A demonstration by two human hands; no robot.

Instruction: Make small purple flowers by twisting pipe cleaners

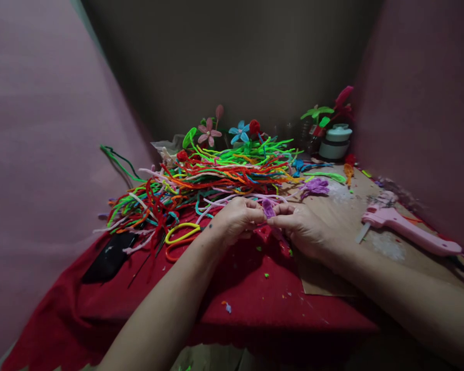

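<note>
Between my two hands, above the front of the table, is a small purple pipe-cleaner piece (268, 208). The fingertips of my left hand (242, 219) pinch it from the left. From the other side, the thumb and fingers of my right hand (303, 226) close on it. Some of the piece is hidden behind my fingers. Just beyond my hands spreads a big heap of coloured pipe cleaners (224, 175), mostly green, red and orange. A purple pipe-cleaner tassel (315, 187) lies beyond my right hand.
Scissors with yellow and orange handles (183, 233) and a black phone-like object (110, 256) lie left on the red cloth (255, 304). At right, a pink glue gun (410, 226) rests on a brown board (328, 281). Pipe-cleaner flowers (209, 133) and a pale lidded jar (335, 141) stand behind.
</note>
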